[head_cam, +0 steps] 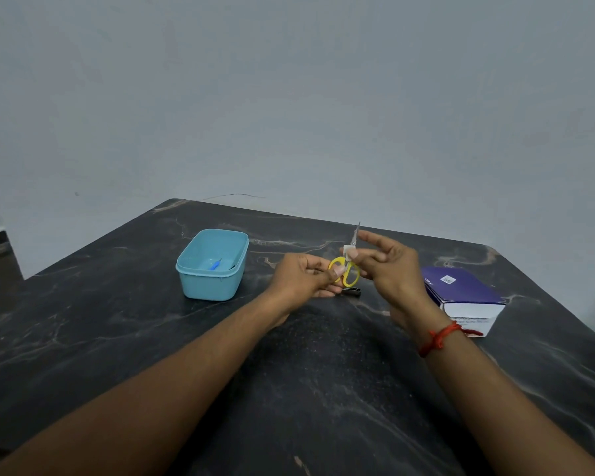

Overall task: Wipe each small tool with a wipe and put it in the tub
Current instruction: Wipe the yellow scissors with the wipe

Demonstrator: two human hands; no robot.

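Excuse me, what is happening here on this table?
A person is cleaning small yellow scissors: the left hand holds the handles and the right hand pinches a white wipe on the blades. A blue tool already lies in the tub; a dark tool waits on the table.

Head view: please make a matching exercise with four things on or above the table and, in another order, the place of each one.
Things:
1. scissors
2. wipe
3. blue tool
4. purple box

Places:
a. inside the tub
b. on the table, at the right side
c. held at the yellow handles by the left hand
d. pinched round the blade by fingers of the right hand

Pairs: 1-c, 2-d, 3-a, 4-b
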